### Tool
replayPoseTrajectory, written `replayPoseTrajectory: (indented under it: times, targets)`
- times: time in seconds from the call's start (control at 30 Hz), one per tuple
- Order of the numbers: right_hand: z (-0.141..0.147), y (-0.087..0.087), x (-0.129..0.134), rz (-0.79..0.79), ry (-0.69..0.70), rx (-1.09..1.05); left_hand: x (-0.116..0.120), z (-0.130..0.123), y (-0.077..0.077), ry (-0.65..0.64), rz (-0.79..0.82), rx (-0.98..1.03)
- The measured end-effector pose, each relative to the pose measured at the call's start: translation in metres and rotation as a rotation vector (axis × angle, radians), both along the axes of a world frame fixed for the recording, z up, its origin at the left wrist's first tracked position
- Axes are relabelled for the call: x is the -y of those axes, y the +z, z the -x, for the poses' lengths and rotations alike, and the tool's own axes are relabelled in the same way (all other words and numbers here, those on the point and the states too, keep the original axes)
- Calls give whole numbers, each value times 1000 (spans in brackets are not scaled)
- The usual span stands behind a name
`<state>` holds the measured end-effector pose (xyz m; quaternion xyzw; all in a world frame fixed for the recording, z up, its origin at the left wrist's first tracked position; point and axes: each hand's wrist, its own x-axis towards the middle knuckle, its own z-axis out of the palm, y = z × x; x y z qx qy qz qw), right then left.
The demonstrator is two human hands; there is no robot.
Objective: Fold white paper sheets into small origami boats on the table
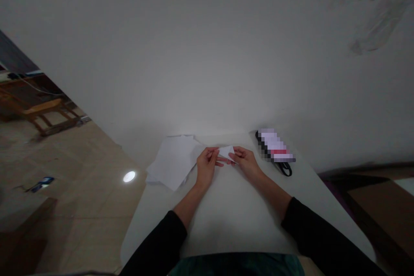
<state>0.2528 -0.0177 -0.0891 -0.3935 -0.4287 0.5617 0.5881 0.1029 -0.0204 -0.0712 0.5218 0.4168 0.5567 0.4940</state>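
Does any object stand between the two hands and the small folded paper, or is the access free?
Nothing visible does: the left hand and right hand both hold the folded paper directly. The white sheets lie off to its left, the pixelated item to its right.

A grey wall [194, 51], scuffed at upper right, rose behind a white table [233, 220]. To the left, a wooden chair [48, 107] stood on the tan tiled floor [97, 198], where a round spot of light [129, 176] shone.
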Motion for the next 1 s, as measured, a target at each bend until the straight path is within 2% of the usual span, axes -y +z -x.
replayPoseTrajectory:
  times: [0.2,0.43,0.57,0.73,0.87,1.0]
  targets:
    - [-10,2,0,44,83,-77,4,2,0,52,-38,-31]
    - [-3,4,3,-49,-45,24,0,3,-4,60,39,8]
    - [-2,7,6,-44,-62,37,1,4,-3,47,58,-10]
    - [-2,6,7,-23,-105,62,6,4,2,-26,68,-65]
    - [-3,7,11,7,-57,-29,9,2,5,-58,38,-58]
    - [-2,10,16,65,-49,-68,10,1,5,-181,50,-59]
